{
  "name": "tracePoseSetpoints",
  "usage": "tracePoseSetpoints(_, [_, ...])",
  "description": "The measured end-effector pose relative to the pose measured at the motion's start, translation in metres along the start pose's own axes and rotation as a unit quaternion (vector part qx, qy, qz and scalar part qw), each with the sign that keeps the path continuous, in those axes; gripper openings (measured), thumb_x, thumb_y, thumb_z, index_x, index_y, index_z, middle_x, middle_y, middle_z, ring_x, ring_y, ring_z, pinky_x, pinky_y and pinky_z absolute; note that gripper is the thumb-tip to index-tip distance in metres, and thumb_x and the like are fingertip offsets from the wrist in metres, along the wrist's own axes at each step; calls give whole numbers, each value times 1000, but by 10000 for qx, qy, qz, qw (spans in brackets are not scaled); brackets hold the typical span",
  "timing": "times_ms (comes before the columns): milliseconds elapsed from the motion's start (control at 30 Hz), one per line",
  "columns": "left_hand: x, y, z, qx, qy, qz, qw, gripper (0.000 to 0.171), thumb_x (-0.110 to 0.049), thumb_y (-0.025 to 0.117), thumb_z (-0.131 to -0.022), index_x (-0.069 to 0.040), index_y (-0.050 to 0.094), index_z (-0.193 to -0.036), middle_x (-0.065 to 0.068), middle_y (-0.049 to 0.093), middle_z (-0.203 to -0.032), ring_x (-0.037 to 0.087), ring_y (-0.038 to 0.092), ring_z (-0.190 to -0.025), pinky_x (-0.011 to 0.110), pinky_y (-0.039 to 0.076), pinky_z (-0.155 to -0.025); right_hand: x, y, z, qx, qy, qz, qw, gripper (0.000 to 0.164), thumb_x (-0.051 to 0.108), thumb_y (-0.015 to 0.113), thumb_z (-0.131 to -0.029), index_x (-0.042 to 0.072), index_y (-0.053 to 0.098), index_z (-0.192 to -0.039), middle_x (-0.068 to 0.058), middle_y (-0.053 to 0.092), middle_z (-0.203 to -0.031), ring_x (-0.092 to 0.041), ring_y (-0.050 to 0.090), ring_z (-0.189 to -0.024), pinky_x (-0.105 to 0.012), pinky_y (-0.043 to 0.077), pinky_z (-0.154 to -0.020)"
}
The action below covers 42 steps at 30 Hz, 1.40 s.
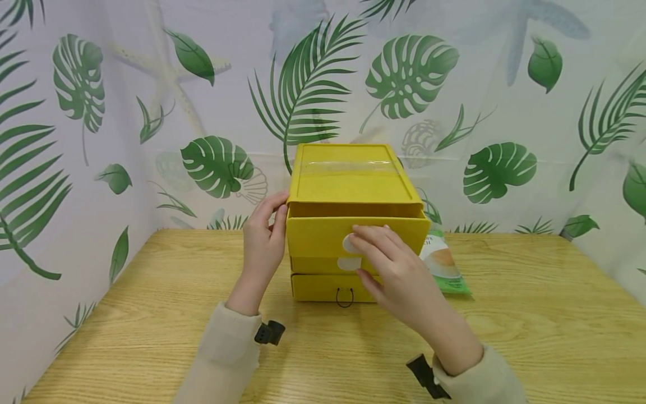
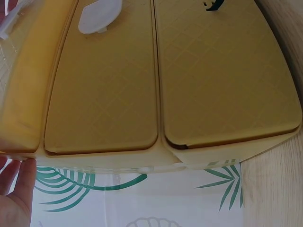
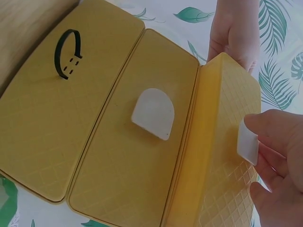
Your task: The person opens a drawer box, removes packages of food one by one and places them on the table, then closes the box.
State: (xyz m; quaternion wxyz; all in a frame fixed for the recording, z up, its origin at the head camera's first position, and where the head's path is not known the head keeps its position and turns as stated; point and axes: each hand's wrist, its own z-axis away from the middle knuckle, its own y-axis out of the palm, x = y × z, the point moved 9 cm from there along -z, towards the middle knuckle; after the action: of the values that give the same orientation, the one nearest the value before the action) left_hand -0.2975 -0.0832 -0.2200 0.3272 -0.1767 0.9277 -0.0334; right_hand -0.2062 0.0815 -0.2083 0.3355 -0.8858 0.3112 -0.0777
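Right hand [image 1: 404, 275] pinches, thumb and fingers drawn in, a white rounded plastic tab [image 3: 247, 144] on the yellow top drawer [image 1: 315, 237], which juts partway from a boxy yellow three-drawer cabinet [image 1: 353, 185] on the wood-grain desk [image 1: 202, 264]. Left hand [image 1: 264, 233], fingers mostly extended, touches the cabinet's left side. A green-and-white packet [image 1: 445, 259] lies to its right.
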Motion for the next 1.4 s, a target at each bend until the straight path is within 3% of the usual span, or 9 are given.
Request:
tracePoseSetpoints(800, [-2,-1,1,-33,50,63,10000,23,-6,47,-91,3,59,-110,13,58,-108,22,55,-96,31,53,-66,-11,18,7,667,195,299,9971,65,0,74,-64,-9,46,-122,-19,36,-134,-30,30,-125,-49,30,-97])
tracePoseSetpoints(1400, [-1,0,0,5,-61,68,10000,24,-5,46,-92,3,58,-110,13,58,-109,20,55,-96,29,53,-67,-18,21,0,1162,504,291,9915,66,5,74,-68,-8,44,-125,-18,35,-135,-29,29,-125,-47,28,-99])
